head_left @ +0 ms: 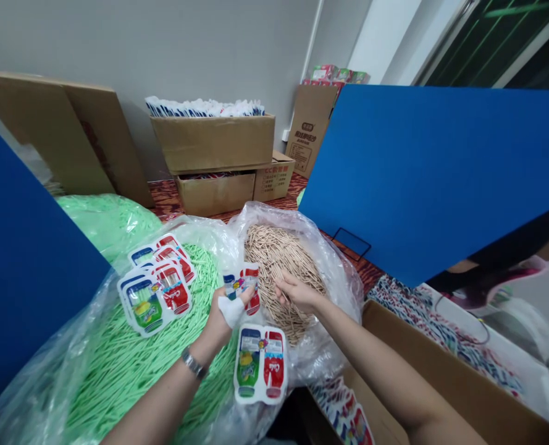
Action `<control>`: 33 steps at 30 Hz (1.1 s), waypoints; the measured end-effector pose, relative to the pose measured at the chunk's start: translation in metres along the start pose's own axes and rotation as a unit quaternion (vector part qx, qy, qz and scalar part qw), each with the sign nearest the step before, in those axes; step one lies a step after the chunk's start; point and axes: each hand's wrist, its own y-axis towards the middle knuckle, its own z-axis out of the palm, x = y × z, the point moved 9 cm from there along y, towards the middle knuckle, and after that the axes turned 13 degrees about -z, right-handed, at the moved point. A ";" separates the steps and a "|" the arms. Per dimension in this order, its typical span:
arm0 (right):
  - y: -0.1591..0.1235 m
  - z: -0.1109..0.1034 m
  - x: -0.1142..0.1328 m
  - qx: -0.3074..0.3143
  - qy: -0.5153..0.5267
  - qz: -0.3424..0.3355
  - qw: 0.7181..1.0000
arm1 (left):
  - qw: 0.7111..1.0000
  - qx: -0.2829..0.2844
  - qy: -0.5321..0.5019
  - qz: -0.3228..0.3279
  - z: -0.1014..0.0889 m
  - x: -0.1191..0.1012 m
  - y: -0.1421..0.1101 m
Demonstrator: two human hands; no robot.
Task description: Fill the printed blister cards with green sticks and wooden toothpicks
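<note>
Red/blue pkt (part hidden), tan sticks in clr bag

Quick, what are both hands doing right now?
Left hand: closed on a printed packet.
Right hand: fingers curled at the brown sticks; grip can't be told.

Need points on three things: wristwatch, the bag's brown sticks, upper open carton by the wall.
Wristwatch (194,363): head view, on its band.
Brown sticks (274,247): head view, upper part of the pile.
Upper open carton (213,143): head view, front panel.
</note>
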 end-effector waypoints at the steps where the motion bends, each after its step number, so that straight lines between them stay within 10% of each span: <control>1: 0.002 0.000 0.001 -0.003 -0.008 -0.005 1.000 | 1.000 -0.016 0.014 -0.001 -0.010 0.003 -0.005; 7: 0.011 0.015 0.017 0.020 -0.065 -0.030 0.997 | 0.994 -0.076 0.057 -0.055 -0.047 0.034 -0.033; 15: 0.018 0.010 0.044 -0.056 -0.136 -0.084 0.986 | 0.992 -0.089 0.087 -0.029 -0.051 0.034 -0.064; 22: -0.016 0.073 0.136 -0.148 0.195 -0.252 0.936 | 0.987 -0.100 0.115 0.044 -0.048 0.020 -0.072; 33: -0.038 0.125 0.153 -0.146 0.030 -0.350 0.925 | 0.965 -0.164 0.171 0.109 -0.058 -0.001 -0.085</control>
